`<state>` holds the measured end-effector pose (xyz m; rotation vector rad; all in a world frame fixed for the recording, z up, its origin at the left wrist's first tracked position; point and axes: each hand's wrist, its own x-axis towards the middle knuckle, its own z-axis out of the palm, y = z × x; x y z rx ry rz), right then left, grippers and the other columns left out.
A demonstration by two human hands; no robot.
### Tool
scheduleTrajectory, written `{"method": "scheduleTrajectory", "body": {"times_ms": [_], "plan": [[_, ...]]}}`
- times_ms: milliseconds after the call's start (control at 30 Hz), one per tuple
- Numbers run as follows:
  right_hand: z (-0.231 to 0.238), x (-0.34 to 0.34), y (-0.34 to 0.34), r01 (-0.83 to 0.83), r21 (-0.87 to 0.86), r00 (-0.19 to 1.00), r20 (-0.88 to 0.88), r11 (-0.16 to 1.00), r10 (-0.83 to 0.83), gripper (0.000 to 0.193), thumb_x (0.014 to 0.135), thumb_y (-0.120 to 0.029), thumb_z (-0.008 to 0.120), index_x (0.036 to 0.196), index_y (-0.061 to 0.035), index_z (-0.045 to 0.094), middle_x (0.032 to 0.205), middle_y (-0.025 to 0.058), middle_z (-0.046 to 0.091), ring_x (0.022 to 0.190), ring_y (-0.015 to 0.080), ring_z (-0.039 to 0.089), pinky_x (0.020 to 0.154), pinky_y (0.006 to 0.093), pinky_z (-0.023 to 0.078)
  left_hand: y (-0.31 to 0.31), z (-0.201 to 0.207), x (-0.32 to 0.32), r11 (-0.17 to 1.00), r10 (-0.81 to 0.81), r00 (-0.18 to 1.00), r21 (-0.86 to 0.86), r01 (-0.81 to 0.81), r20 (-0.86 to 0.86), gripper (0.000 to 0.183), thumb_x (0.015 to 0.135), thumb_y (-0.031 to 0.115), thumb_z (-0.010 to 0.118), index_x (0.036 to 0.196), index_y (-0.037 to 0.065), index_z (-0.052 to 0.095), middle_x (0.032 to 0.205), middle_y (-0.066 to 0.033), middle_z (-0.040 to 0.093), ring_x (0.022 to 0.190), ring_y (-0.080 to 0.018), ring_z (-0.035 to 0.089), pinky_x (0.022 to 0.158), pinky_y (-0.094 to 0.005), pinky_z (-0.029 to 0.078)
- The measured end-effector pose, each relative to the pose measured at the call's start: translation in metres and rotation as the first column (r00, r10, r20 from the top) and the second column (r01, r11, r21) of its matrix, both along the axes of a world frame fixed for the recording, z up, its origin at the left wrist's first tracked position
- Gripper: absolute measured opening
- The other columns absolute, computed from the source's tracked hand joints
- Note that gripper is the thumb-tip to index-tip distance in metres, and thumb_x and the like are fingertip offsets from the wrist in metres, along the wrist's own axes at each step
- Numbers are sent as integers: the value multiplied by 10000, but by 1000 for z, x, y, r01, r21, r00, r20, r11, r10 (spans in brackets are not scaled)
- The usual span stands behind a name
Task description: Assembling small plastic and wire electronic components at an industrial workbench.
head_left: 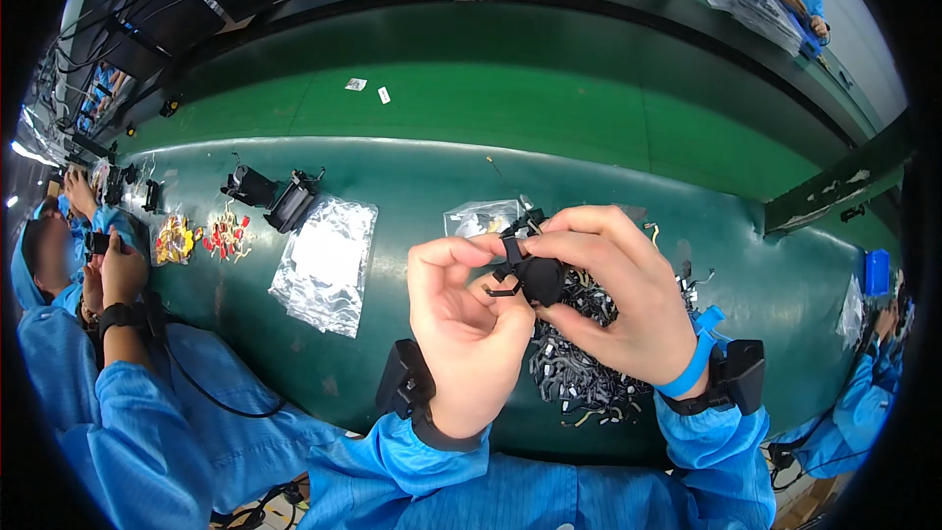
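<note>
Above the green table, both my hands hold a small black plastic part [542, 281] with a rounded face and thin projecting pieces. My left hand [469, 319] pinches its left side between thumb and fingers. My right hand [620, 290] grips it from the right, its thumb low and fingers over the top. The part's exact kind cannot be made out. Beneath and behind my right hand lies a heap of short black cables [579, 363] with small light connectors, partly hidden by the hand. A clear plastic bag [481, 217] lies just beyond my left fingers.
Left on the table [412, 177] lie a white bubble bag [329, 260], two black housings [292, 202], red-and-white wired pieces [228, 234] and a bag of yellow-and-red pieces [177, 238]. A co-worker's hand [123, 270] works at far left. A dark post [834, 182] and blue bin [876, 272] stand right.
</note>
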<state>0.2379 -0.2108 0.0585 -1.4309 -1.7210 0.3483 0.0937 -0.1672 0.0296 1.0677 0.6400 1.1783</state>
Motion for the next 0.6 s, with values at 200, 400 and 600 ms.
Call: {"method": "scheduleTrajectory", "body": {"times_ms": [200, 400, 600], "plan": [[9, 2, -7, 66, -39, 984, -164, 997, -72, 402, 686, 31, 710, 1057, -42, 575, 974, 103, 561, 819, 220, 595, 691, 313, 497, -2, 1, 1, 993, -28, 998, 113, 35, -58, 367, 777, -187, 489, 1069, 7, 383, 1190, -185, 513, 1091, -228, 595, 793, -246, 518], [8, 0, -8, 43, -66, 986, -155, 997, -53, 286, 704, 22, 708, 956, -13, 577, 875, 99, 568, 719, 194, 579, 635, 282, 500, -4, -2, 4, 976, -21, 985, 208, 57, -173, 309, 787, -169, 534, 1043, -25, 440, 1170, -195, 575, 1075, -244, 620, 826, -273, 545], [2, -3, -6, 112, -2, 986, -122, 994, -112, 234, 711, 37, 693, 912, -17, 586, 843, 89, 577, 696, 189, 609, 605, 273, 508, -7, -5, 5, 970, -15, 973, 232, 69, -230, 304, 783, -153, 568, 1049, -34, 482, 1168, -200, 597, 1086, -236, 619, 837, -282, 548]]}}
